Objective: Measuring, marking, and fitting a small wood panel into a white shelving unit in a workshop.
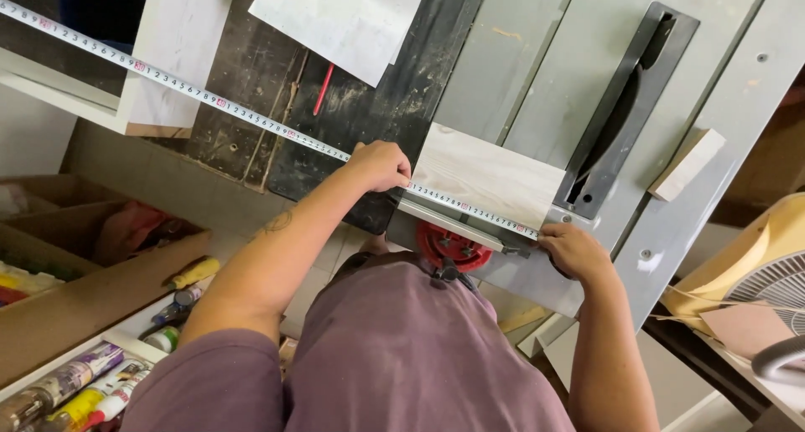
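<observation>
A pale wood-grain board lies flat on the grey table saw top, just left of the blade slot. A white measuring tape stretches from the far upper left across the board's near edge. My left hand pinches the tape against the board's left corner. At the board's right near corner, my right hand holds the tape's end down.
A small wood offcut rests on the saw's right side. White panels and a sheet of paper lie on a dark bench, with a red pencil. Boxes of tubes sit lower left, a fan lower right.
</observation>
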